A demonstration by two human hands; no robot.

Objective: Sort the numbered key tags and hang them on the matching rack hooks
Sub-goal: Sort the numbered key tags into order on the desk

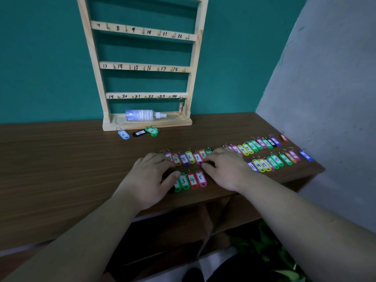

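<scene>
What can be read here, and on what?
"8 9 10 11 12": upper rail
"13 14 15 16 17 18": middle rail
"19 20 21 22 23 24": lowest rail
"4 5 6 7 8": far-row tags
"3 4 5": near-row tags
"6": blue tag
Spray bottle label: blurred.

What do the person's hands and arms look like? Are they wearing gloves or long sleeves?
No gloves and no long sleeves. The left hand and right hand are bare, with no rings or watch showing. The left forearm and right forearm are bare too, down to the picture's edge.
</scene>
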